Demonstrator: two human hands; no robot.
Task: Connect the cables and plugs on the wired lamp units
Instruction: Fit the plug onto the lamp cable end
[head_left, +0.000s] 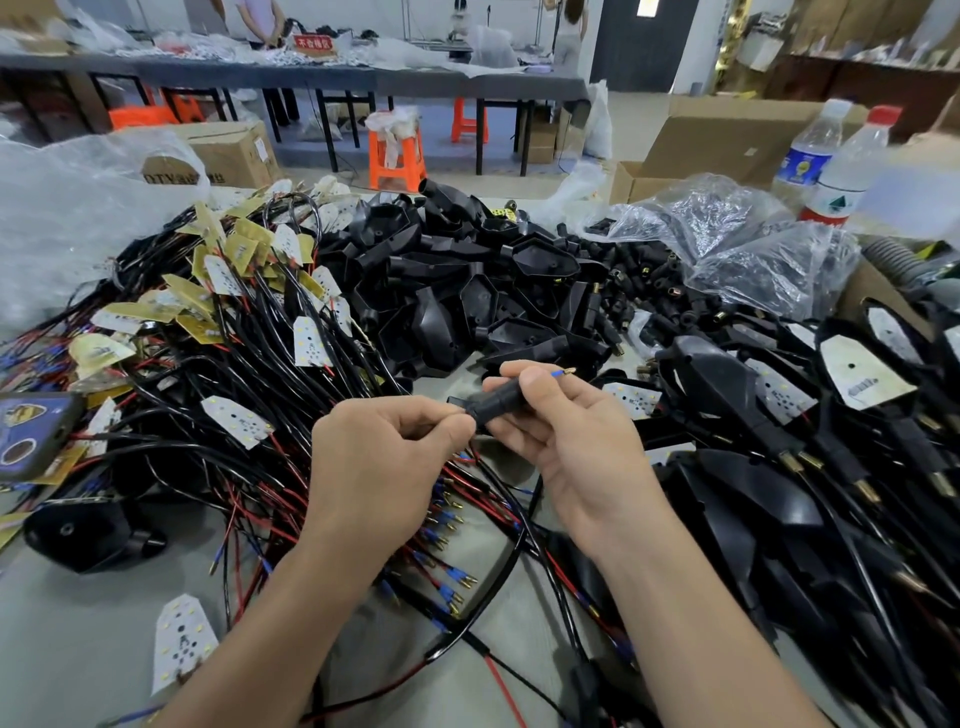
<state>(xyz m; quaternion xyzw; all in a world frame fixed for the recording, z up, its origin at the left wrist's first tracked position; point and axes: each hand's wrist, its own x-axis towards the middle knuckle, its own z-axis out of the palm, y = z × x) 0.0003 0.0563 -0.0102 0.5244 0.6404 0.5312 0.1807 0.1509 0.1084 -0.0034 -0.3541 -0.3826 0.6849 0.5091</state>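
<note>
**Above table centre: two hands on one black sleeve**

One sleeve (496, 401), matte black plastic and tube-shaped, is held just over the grey table (62, 649), mid-frame. Its long axis runs lower-left to upper-right. One wire tip (563, 372) sticks out of the upper-right end, with blue insulation and a brass bullet, pointing right and away.

The left hand (384, 457) has curled fingers, thumb and forefinger pinching the sleeve's left end. The right hand (566, 441) grips the middle, thumb on top and fingers beneath.

Under the hands lie tangled leads (249, 467), thin, black and red, many ending in blue-and-brass bullets. To the left is a heap of wired boards (234, 421), flat, white or yellow, too many to count. Behind is a pile of housings (467, 291), glossy black pointed shells. On the right are fitted units (857, 374), shells with boards inside. Crinkled clear bags (753, 239) sit beyond them. Two plastic bottles (852, 171) stand side by side at far right. One phone (31, 436) lies at the left edge.
</note>
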